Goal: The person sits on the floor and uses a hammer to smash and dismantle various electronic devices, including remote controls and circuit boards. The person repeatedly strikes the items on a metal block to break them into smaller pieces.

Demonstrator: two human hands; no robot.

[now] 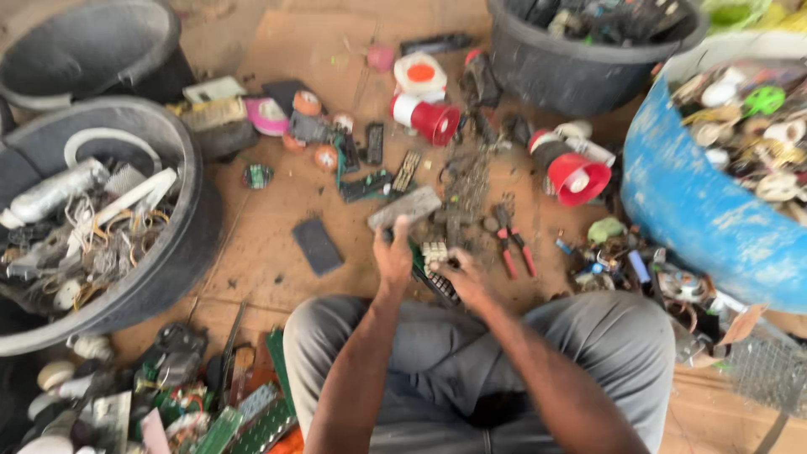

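- Even, soft daylight fills the scene; no single source shows, and nothing glares.
- Shadows are faint and short, darkest inside the black tub (181,244) at left and under the blue barrel (698,210).
- The whole frame is smeared by motion blur; fine parts on the wooden floor (269,244) run together.
- Both hands, left hand (393,256) and right hand (464,277), are soft-edged.
- Corners look stretched, as with a wide lens.

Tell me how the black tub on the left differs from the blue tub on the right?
The black tub is dark and holds mostly wires and pale tubes; the blue tub is bright, scuffed, and holds small round, colourful bits. The black tub shows its whole near rim; the blue tub runs off the frame's edge. Both sit on the floor, filled with scrap.
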